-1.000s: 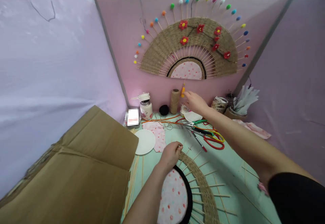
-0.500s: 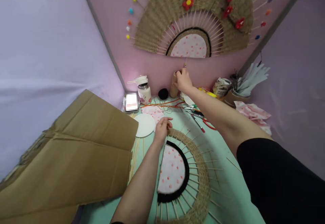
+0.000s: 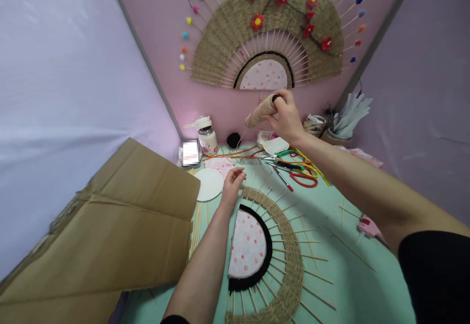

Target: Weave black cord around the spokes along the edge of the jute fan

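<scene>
Raised in front of the pink wall, my right hand [image 3: 288, 116] is closed around one end of a spool of twine [image 3: 260, 112]. The spool is tilted, its dark hollow end against my fingers, and a thin strand drops from its lower end. My left hand [image 3: 232, 185] is low over the table at the upper end of a half-round woven fan [image 3: 293, 248]. Its fingers are curled together; what lies between them is too small to make out. The fan has thin sticks radiating from a black-edged, dotted half circle [image 3: 248, 243].
Cardboard [image 3: 143, 211] covers the left side. A white disc [image 3: 209, 184], white bottle [image 3: 208, 140], black yarn ball [image 3: 233, 140], red-handled scissors [image 3: 304, 178] and a pen [image 3: 283, 179] lie toward the back. A finished woven fan [image 3: 213, 40] hangs on the wall. Loose sticks [image 3: 350, 248] are at right.
My right hand has lifted the twine spool off the table, tilted it and moved it to the right. My left hand has stayed nearly in place. The view has shifted slightly.
</scene>
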`<move>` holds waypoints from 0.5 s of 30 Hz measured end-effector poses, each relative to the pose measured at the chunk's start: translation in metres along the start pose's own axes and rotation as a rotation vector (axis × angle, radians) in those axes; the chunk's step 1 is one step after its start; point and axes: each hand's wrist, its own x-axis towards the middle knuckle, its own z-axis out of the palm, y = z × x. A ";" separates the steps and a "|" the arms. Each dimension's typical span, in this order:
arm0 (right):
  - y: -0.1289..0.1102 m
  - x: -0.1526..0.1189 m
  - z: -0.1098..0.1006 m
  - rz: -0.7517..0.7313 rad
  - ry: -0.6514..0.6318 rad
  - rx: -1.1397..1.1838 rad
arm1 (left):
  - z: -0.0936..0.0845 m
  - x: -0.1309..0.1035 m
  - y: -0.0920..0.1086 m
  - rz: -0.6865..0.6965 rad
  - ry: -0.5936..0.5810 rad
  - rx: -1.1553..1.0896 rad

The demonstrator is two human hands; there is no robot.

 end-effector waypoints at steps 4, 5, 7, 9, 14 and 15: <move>-0.019 -0.006 -0.038 -0.030 0.119 0.002 | -0.003 -0.002 -0.001 0.079 0.114 0.130; -0.025 -0.008 -0.048 -0.038 0.153 0.001 | -0.004 -0.002 -0.001 0.104 0.157 0.171; -0.037 -0.013 -0.068 -0.055 0.212 -0.006 | -0.006 0.002 0.001 0.152 0.237 0.251; -0.048 -0.018 -0.086 -0.054 0.253 -0.018 | -0.005 0.011 0.006 0.203 0.293 0.372; -0.073 -0.033 -0.118 0.029 0.357 -0.018 | 0.015 0.050 0.026 0.227 0.349 0.760; -0.076 -0.036 -0.122 0.045 0.387 0.002 | 0.020 0.058 0.030 0.206 0.353 0.776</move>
